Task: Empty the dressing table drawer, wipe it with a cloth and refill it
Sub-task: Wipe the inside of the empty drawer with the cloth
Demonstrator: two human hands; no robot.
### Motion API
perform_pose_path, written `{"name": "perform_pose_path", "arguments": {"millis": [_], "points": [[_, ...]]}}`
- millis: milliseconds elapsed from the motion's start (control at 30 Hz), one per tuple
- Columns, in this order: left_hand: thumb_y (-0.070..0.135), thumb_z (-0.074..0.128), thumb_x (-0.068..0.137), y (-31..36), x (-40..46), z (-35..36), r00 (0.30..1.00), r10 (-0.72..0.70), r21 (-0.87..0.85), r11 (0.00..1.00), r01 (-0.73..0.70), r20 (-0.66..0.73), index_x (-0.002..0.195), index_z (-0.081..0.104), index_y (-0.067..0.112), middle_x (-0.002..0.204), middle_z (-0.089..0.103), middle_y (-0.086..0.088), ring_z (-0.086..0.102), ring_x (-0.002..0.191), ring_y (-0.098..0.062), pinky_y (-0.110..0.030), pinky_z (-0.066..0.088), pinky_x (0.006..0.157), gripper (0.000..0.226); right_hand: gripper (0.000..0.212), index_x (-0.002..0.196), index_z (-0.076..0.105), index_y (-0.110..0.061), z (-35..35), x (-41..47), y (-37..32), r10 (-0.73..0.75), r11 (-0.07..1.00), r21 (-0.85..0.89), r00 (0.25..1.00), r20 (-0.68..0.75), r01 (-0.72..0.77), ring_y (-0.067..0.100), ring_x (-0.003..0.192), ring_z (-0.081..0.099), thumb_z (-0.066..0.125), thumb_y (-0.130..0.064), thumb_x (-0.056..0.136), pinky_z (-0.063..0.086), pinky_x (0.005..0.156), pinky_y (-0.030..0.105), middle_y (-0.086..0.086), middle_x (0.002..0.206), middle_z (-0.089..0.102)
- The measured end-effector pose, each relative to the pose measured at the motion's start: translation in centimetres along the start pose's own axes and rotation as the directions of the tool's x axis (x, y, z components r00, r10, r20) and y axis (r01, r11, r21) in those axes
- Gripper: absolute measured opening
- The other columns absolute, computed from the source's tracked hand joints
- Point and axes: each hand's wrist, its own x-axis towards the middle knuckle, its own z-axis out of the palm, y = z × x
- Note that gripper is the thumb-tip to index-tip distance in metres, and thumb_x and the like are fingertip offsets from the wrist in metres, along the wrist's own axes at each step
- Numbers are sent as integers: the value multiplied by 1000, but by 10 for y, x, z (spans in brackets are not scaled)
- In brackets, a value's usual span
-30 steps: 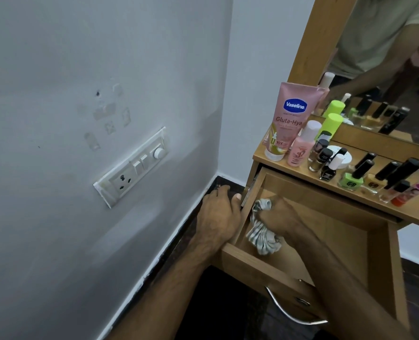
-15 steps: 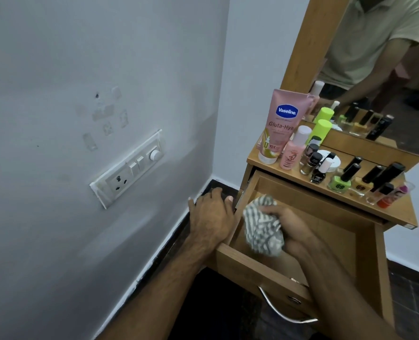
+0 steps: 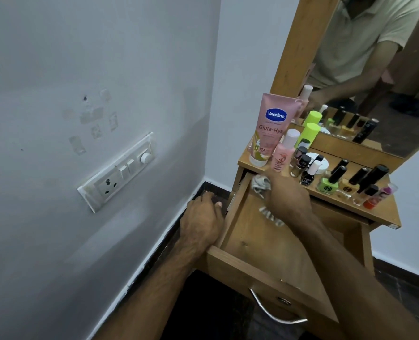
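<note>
The wooden drawer of the dressing table is pulled out, and its floor shows bare wood. My right hand is deep at the drawer's back left corner, shut on a grey and white striped cloth that is pressed against the wood. My left hand grips the drawer's left side wall from outside. On the table top stand a pink Vaseline tube, a pink bottle, a green-capped bottle and several nail polish bottles.
A white wall with a switch and socket plate runs close along the left. A mirror in a wooden frame rises behind the table. The drawer's metal handle juts toward me. Dark floor lies below.
My right hand has pushed the cloth from the drawer's front left toward the back left corner under the table top. My left hand has stayed on the drawer's side.
</note>
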Motion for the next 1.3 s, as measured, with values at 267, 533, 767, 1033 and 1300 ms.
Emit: {"name": "perform_pose_path", "arguments": {"millis": [267,533,767,1033,1300], "points": [[49,36,105,2,5,1,985,-2,116,993,-18,174,140,49,24,133,60,-5,52,122,-23,-50,46,102,45,26,117,65,-16,69,-2,-2,256,892,369,965,62,-260,35,97,67,63,-22,91,53,82,37,9,107,73],[52,30,105,2,6,4,987,-21,124,992,2,158,140,48,22,132,59,-5,51,122,-24,-52,45,101,50,20,111,67,-15,69,4,10,454,784,454,890,44,-423,24,78,71,65,-14,91,58,67,34,5,95,74],[53,32,104,0,5,2,995,-25,128,992,12,96,131,55,24,119,65,0,57,109,-19,-44,50,90,46,13,108,63,-16,61,8,20,327,745,520,908,262,-418,21,70,70,63,-16,95,60,61,35,3,85,72],[52,31,104,-1,5,3,995,-44,132,991,32,91,127,56,25,113,67,1,59,104,-21,-49,52,91,43,18,108,57,-25,68,-6,3,132,943,285,980,147,-170,22,87,66,63,-16,93,46,68,32,0,93,68],[45,33,106,7,-1,-2,997,35,235,971,-49,64,136,52,20,126,64,-4,56,117,-23,-46,45,97,44,32,122,59,-31,75,-3,15,93,991,93,995,44,-97,23,94,61,59,-15,95,52,71,34,6,106,66]]}}
